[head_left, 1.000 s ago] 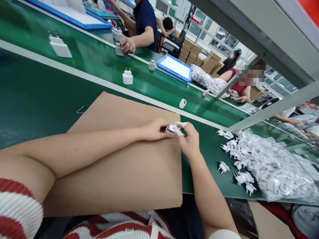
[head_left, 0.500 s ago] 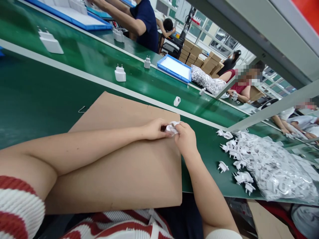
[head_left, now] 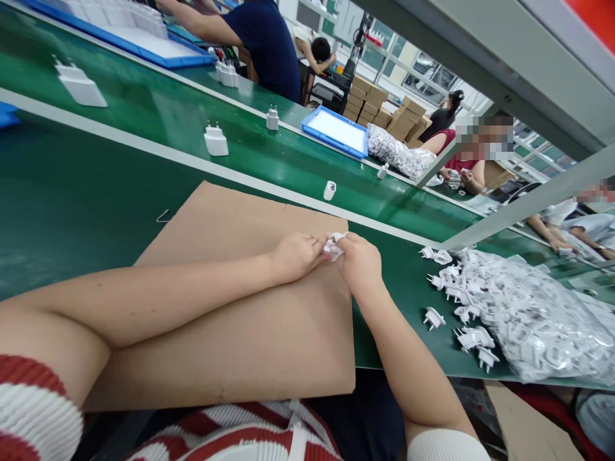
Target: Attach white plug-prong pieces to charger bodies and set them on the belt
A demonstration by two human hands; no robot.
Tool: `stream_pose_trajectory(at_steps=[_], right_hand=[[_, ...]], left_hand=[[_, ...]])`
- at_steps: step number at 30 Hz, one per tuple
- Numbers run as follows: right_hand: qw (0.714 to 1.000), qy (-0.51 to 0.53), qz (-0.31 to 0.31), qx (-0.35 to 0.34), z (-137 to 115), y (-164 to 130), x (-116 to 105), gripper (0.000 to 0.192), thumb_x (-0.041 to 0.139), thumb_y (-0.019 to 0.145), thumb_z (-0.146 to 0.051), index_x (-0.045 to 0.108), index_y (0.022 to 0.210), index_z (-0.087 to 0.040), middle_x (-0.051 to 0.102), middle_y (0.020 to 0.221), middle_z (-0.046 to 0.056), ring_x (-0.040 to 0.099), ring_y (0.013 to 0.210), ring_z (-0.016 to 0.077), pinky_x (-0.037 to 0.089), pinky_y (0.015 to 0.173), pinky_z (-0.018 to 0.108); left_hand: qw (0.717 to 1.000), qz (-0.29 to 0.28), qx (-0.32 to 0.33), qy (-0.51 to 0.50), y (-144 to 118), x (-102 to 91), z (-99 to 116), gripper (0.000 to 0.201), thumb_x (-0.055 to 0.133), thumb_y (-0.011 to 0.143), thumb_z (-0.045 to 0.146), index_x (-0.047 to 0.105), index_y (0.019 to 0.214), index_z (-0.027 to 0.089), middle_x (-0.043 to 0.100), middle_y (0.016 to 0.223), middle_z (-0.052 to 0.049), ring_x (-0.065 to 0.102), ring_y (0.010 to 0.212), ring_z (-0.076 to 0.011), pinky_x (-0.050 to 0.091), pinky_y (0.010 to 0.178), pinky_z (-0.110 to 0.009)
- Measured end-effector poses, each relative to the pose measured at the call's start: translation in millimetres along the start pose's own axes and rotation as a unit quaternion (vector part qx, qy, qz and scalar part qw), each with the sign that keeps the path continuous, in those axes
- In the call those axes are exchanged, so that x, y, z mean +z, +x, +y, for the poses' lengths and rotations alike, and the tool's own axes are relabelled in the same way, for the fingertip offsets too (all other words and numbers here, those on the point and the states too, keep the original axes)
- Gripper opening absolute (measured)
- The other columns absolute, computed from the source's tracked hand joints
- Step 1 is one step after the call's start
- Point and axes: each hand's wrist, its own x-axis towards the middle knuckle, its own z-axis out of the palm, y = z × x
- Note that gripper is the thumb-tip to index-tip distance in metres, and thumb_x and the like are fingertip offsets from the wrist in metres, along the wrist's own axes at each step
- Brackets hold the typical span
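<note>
My left hand (head_left: pixel 295 254) and right hand (head_left: pixel 359 264) pinch one white plug part (head_left: pixel 332 247) between their fingertips, closed on it. It sits above the far edge of the cardboard (head_left: pixel 250 320), with the loose plug pile (head_left: pixel 504 314) well to the right.

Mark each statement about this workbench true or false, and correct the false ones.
1. Both hands hold one small white part. True.
2. The hands work over a blue tray. False: they are over a brown cardboard sheet; the blue tray lies across the belt.
3. Loose white plug pieces lie right of the right hand. True.
4. The left hand rests flat and empty. False: its fingers pinch the part.
</note>
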Motion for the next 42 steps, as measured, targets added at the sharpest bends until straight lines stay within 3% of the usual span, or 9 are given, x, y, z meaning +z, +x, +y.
stream_pose_trajectory(at_steps=[8, 15, 20, 24, 29, 33, 37, 39, 42], right_hand=[[1.000, 0.012, 0.001, -0.002, 5, 3, 1, 0.025, 0.052, 0.087, -0.005, 0.071, 0.086, -0.022, 0.067, 0.087, 0.007, 0.056, 0.075, 0.0199, 0.026, 0.059, 0.032], [0.994, 0.104, 0.028, 0.034, 10, -8, 16, 0.032, 0.053, 0.088, -0.008, 0.075, 0.105, -0.025, 0.072, 0.107, 0.006, 0.065, 0.098, 0.0238, 0.044, 0.076, 0.030], [0.960, 0.265, 0.061, 0.067, 43, -3, 25, 0.047, 0.066, 0.091, -0.025, 0.061, 0.138, -0.028, 0.070, 0.128, 0.006, 0.064, 0.115, 0.0227, 0.051, 0.099, 0.034], [0.935, 0.160, 0.188, 0.253, 112, -2, 14, 0.064, 0.059, 0.096, -0.028, 0.043, 0.156, -0.016, 0.046, 0.158, 0.021, 0.039, 0.149, 0.0306, 0.032, 0.122, 0.048], [0.855, -0.003, 0.081, 0.512, 179, -13, 17, 0.059, 0.054, 0.095, -0.025, 0.046, 0.153, -0.012, 0.034, 0.164, 0.026, 0.009, 0.160, 0.0441, 0.009, 0.123, 0.069], [0.861, 0.041, 0.059, 0.504, 194, -16, 27, 0.049, 0.053, 0.093, -0.024, 0.055, 0.140, -0.012, 0.043, 0.154, 0.025, 0.033, 0.150, 0.0431, 0.023, 0.120, 0.065], [0.866, 0.053, 0.099, 0.488, 194, -18, 26, 0.047, 0.058, 0.083, -0.018, 0.061, 0.130, -0.014, 0.044, 0.146, 0.024, 0.051, 0.130, 0.0398, 0.042, 0.107, 0.051], [0.864, 0.068, 0.123, 0.483, 193, -18, 25, 0.046, 0.061, 0.078, -0.016, 0.063, 0.123, -0.015, 0.048, 0.139, 0.022, 0.058, 0.118, 0.0354, 0.045, 0.101, 0.047], [0.869, 0.111, 0.170, 0.450, 188, -14, 27, 0.045, 0.060, 0.074, -0.018, 0.062, 0.118, -0.016, 0.059, 0.124, 0.015, 0.062, 0.098, 0.0258, 0.048, 0.094, 0.040]], left_hand=[[0.989, -0.067, 0.008, 0.130, -1, 7.3, -1, 0.062, 0.031, 0.109, 0.042, 0.056, 0.139, -0.006, 0.073, 0.100, -0.029, 0.070, 0.089, -0.0356, 0.054, 0.067, -0.044], [0.999, 0.000, -0.030, 0.013, -3, -1.5, 8, 0.040, 0.046, 0.105, 0.047, 0.070, 0.107, 0.015, 0.075, 0.092, -0.015, 0.070, 0.090, -0.0287, 0.053, 0.079, -0.039], [0.989, -0.028, -0.094, -0.112, 11, -8.2, 4, 0.035, 0.058, 0.097, 0.051, 0.072, 0.093, 0.019, 0.074, 0.087, -0.009, 0.066, 0.078, -0.0252, 0.049, 0.070, -0.035], [0.973, -0.024, -0.187, -0.132, 59, 2.0, -20, 0.036, 0.067, 0.090, 0.052, 0.075, 0.107, 0.022, 0.077, 0.102, -0.007, 0.069, 0.089, -0.0277, 0.050, 0.074, -0.035], [0.951, -0.001, -0.306, -0.050, 138, 30.9, -68, 0.035, 0.066, 0.093, 0.043, 0.071, 0.119, 0.019, 0.076, 0.114, -0.010, 0.069, 0.103, -0.0302, 0.051, 0.082, -0.035], [0.936, -0.006, -0.350, -0.021, 171, 42.6, -95, 0.032, 0.063, 0.093, 0.035, 0.070, 0.118, 0.016, 0.074, 0.118, -0.015, 0.067, 0.109, -0.0335, 0.052, 0.089, -0.039], [0.942, -0.006, -0.336, -0.004, 166, 37.0, -102, 0.042, 0.067, 0.087, 0.035, 0.067, 0.125, 0.015, 0.070, 0.127, -0.018, 0.061, 0.122, -0.0375, 0.048, 0.102, -0.045], [0.944, 0.060, -0.322, 0.051, 155, 28.3, -107, 0.060, 0.070, 0.083, 0.035, 0.058, 0.138, 0.015, 0.060, 0.144, -0.018, 0.049, 0.136, -0.0399, 0.041, 0.113, -0.050], [0.893, 0.165, -0.395, 0.142, 137, 12.1, -126, 0.084, 0.077, 0.075, 0.037, 0.046, 0.149, 0.011, 0.041, 0.159, -0.022, 0.037, 0.145, -0.0436, 0.033, 0.118, -0.056]])
